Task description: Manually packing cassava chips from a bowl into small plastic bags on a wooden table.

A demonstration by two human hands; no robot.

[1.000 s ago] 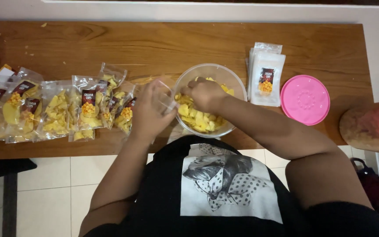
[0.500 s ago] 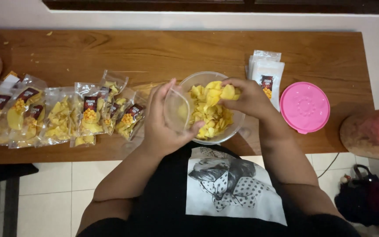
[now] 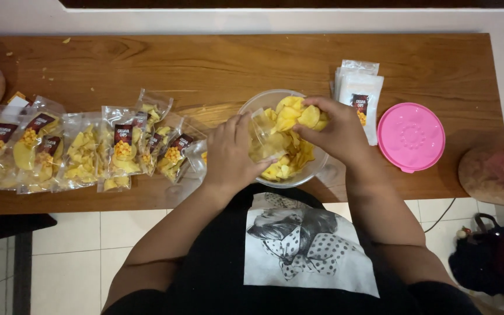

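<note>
Wooden counter: clear bowl of yellow chips near front edge, filled packets rowed toward left end. Since a second ago, right hand has risen from the bowl, closed on a chip handful. Left hand pinches open clear pouch over the bowl.

A: The light is warm and rather dim, falling from above; the wooden worktop glows orange-brown and the pale wall strip along the top edge stays a flat grey-white.

B: Shadows are soft. A faint one sits under the clear bowl, and the floor at lower left sinks into darkness.

A: Small glints show on the filled clear bags and on the pink lid, but nothing is blown out.

B: Sharpness is only fair. The right hand and the yellow chips look slightly smeared, probably motion blur.

A: The blurred brownish shape at the right edge is out of focus, and the worktop edges bow slightly.
</note>
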